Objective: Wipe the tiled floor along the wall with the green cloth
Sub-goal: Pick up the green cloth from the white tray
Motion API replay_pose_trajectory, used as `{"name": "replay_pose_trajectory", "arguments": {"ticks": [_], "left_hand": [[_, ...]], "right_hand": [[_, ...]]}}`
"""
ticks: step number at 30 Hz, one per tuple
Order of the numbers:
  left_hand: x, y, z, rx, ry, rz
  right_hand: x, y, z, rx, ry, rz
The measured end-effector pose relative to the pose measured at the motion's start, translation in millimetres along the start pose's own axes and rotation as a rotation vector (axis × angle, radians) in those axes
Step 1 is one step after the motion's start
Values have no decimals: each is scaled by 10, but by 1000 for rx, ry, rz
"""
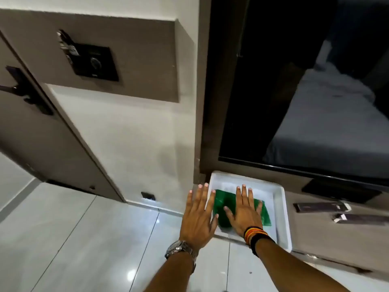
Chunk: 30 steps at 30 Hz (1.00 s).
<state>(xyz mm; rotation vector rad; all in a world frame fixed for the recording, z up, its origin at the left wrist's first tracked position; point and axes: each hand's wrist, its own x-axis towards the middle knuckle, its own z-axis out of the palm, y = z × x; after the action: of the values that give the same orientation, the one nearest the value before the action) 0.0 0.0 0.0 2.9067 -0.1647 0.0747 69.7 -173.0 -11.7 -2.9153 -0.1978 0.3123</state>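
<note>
A green cloth (223,209) lies flat in a white tray (281,209) on a low grey counter. My right hand (245,211) rests palm down on the cloth, fingers spread, and covers its middle. My left hand (199,218) hovers open at the tray's left edge, fingers apart, holding nothing. It wears a metal watch; my right wrist has coloured bands. The glossy tiled floor (88,239) stretches to the left, along the white wall (134,148).
A black television (305,91) stands on the counter behind the tray. Two dark remotes (320,207) lie to the right. A brown door (42,131) with a black handle is at the left, and a small black socket (148,196) sits low on the wall.
</note>
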Motion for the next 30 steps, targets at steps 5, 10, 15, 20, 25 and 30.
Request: {"name": "replay_pose_trajectory", "arguments": {"ticks": [5,10,15,20,25,30], "left_hand": [[173,235,343,-35,-74,-80],[239,208,441,-2,-111,-135],[271,27,341,33,-133,-209],[256,-250,173,43,-143,-183],[138,-765,9,-5,-126,-181],[-227,-1595,-82,-46,-113,-197]], "right_hand": [[193,188,239,22,-240,217],[304,117,371,-57,-245,170],[350,100,303,-138,-224,167],[307,49,40,0,-172,202],[-32,-327,-304,226,224,191],[-408,-1286,-533,426,361,48]]}}
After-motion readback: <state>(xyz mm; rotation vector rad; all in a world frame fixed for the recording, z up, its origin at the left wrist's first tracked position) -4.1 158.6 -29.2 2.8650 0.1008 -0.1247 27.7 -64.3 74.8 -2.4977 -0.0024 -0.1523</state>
